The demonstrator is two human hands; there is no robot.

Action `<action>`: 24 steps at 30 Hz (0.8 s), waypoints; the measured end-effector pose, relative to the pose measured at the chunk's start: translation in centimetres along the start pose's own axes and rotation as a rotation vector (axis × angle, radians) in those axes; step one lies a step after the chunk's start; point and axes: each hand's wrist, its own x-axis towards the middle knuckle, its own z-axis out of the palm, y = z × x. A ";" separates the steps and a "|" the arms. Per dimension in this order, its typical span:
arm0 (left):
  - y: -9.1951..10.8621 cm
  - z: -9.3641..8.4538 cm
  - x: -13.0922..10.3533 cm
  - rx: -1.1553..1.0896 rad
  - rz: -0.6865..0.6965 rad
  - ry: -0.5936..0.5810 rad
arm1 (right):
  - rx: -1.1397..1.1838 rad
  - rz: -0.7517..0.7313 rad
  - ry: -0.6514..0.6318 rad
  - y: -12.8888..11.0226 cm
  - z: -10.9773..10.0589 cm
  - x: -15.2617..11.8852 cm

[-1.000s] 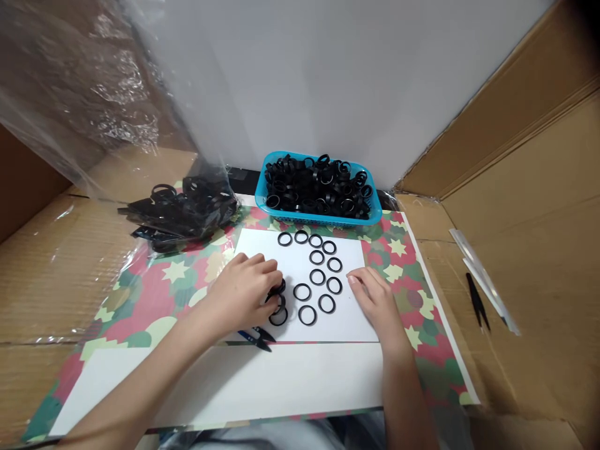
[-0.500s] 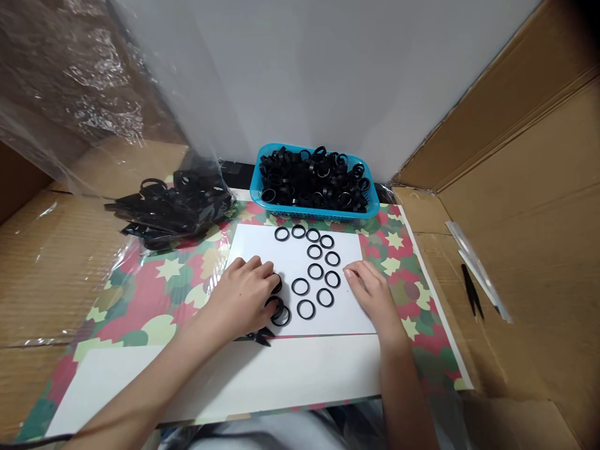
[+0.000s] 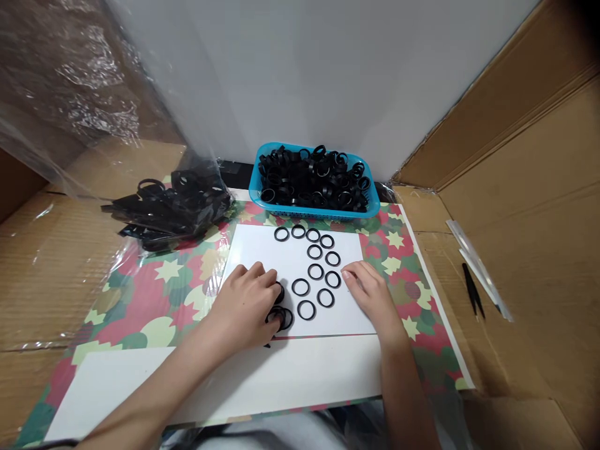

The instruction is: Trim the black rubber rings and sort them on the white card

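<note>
My left hand (image 3: 246, 306) is on the white sheet (image 3: 253, 240), fingers curled down over a few black rings (image 3: 287, 319) at its thumb and fingertips. Its grip on them is partly hidden by the hand. Under its near edge pokes a small dark tip (image 3: 267, 345) of a tool, mostly covered. My right hand (image 3: 370, 292) rests on the sheet's right side, fingers drawn together with the thumb, nothing visible in them. Close to its thumb lies a flat black ring (image 3: 332, 279). Several more rings, including one at the near side (image 3: 306, 309), form a curved double row between the hands.
A blue basket (image 3: 314, 214) heaped with black rings stands behind the sheet. Clear plastic bagging (image 3: 100, 94) with black rings and pieces (image 3: 173, 209) is at left. Black tweezers (image 3: 472, 290) and a clear strip (image 3: 478, 269) lie on cardboard at right. A white panel (image 3: 323, 81) rises behind.
My left hand has shifted slightly toward me, and the rings at its fingertips have moved with it. The dark tool is now mostly covered. My right hand has barely moved.
</note>
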 end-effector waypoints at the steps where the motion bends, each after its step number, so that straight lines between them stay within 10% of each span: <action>1: 0.2 0.1 0.0 0.013 -0.005 0.001 | -0.004 0.003 -0.005 0.0 0.0 0.0; 24: 4.0 -0.2 3.1 -0.004 0.015 0.132 | -0.046 0.014 -0.046 -0.2 -0.1 0.2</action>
